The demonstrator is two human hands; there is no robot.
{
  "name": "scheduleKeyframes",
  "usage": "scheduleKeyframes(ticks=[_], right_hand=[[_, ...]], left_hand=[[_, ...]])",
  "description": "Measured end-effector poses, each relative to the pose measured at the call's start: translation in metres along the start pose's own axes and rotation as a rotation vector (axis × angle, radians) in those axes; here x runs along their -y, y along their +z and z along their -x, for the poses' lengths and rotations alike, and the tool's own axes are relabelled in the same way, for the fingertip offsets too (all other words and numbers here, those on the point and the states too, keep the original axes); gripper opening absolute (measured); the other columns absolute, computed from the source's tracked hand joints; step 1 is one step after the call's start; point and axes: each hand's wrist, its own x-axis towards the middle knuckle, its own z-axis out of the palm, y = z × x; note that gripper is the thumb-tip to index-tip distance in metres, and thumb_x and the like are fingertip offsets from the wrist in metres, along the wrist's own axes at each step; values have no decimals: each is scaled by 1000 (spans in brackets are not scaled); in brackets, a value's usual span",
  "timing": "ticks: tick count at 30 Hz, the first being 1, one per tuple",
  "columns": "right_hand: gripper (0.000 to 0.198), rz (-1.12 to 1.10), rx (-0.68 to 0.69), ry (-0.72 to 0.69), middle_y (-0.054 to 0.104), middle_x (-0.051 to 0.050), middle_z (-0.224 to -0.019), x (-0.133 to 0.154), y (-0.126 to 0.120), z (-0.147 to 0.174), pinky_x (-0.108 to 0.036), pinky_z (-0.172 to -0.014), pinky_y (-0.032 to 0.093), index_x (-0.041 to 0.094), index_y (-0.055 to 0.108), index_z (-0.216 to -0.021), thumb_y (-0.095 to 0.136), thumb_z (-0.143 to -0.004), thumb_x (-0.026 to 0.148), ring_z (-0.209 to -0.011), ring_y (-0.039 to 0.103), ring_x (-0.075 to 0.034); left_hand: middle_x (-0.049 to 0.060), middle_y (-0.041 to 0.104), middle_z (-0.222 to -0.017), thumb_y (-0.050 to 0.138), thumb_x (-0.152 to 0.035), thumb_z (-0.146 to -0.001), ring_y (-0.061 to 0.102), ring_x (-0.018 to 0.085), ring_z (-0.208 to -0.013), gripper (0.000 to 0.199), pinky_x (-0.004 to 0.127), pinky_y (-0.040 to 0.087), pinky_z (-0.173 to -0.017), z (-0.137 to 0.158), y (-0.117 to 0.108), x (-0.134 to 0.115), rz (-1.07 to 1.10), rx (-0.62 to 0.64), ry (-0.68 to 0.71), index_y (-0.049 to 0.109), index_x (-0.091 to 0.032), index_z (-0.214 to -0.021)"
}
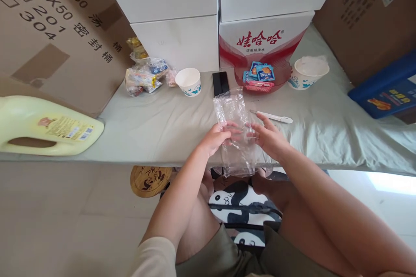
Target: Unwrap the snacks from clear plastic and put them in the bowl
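head cam | L hand (218,138) pinching clear bag (235,112); R hand (271,140) at its R edge, grip: can't tell | bag btwn hands, over table (156,130) near edge | prog: bag spread, looks unfilled; remainder unclear | qty: 1 bag, 2 cups (187,83), 1 phone (221,82), 1 bowl (285,74), 1 wht knife-like tool (277,117)

Thin, crinkled, glossy clear plastic wrapper (238,149); rumpled cloth (156,125) with a soft sheen

The phone (220,82) is smooth and glossy; the paper cup (185,80) and cardboard box (94,67) look matt; the bowl (281,81) is translucent, shiny; the disc (150,181) is wood.
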Motion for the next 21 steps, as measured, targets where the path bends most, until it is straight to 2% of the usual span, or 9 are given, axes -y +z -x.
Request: scheduleKeyframes(ticks=[3,5,6,10,13,16,19,21], right_hand=[[70,115,-9,-130,66,4,-82,-2,2,-4,-29,-62,47,27,43,-125,77,-66,41,-62,59,-13],[63,157,-51,-233,65,7,-76,-3,2,-5,-30,-65,47,26,45,-121,72,-65,36,-63,60,-13],[61,158,-72,-261,66,6,-77,-3,1,-5,-30,-67,48,26,44,-120,69,-65,35,-64,62,-13],[59,134,-109,-217,70,4,-79,-2,0,-3,-32,-69,49,28,41,-126,64,-73,43,-70,68,-17],[68,145,-132,-148,70,3,-77,-2,0,-4,-32,-65,50,26,41,-127,72,-71,50,-69,69,-19],[66,131,-154,-147,72,1,-80,-3,-1,-4,-32,-70,53,26,44,-124,75,-67,40,-72,71,-19],[59,97,-141,-170,74,1,-86,-2,-3,-2,-35,-77,55,27,45,-122,68,-67,28,-80,73,-19],[55,81,-120,-152,74,1,-88,0,-3,0,-36,-78,56,28,45,-121,65,-70,28,-81,74,-20]], left_hand=[[9,79,-96,72,-40,-80,75,18,-76,26,21,32,-45,-3,-7,0,-1,22,-34,68,-19,-96],[10,78,-85,65,-55,-85,74,18,-69,38,22,29,-43,-6,-7,2,-21,-17,-20,69,-18,-86],[9,78,-81,63,-57,-86,73,17,-67,41,23,31,-44,-8,-6,4,-33,-43,0,68,-17,-82],[9,79,-84,71,-50,-84,73,17,-70,35,25,48,-60,-14,-2,9,-41,-69,77,68,-16,-82],[9,78,-83,79,-46,-79,73,16,-70,33,27,52,-68,-16,-1,11,-45,-44,83,68,-15,-83],[8,78,-82,85,-43,-71,72,16,-69,35,27,53,-68,-15,-3,11,-49,-61,88,68,-15,-82],[5,77,-79,91,-38,-62,72,15,-71,38,25,52,-68,-14,-4,9,-31,-97,102,67,-16,-81],[4,78,-83,90,-38,-63,74,15,-75,38,24,53,-68,-13,-4,7,1,-94,87,67,-17,-84]])
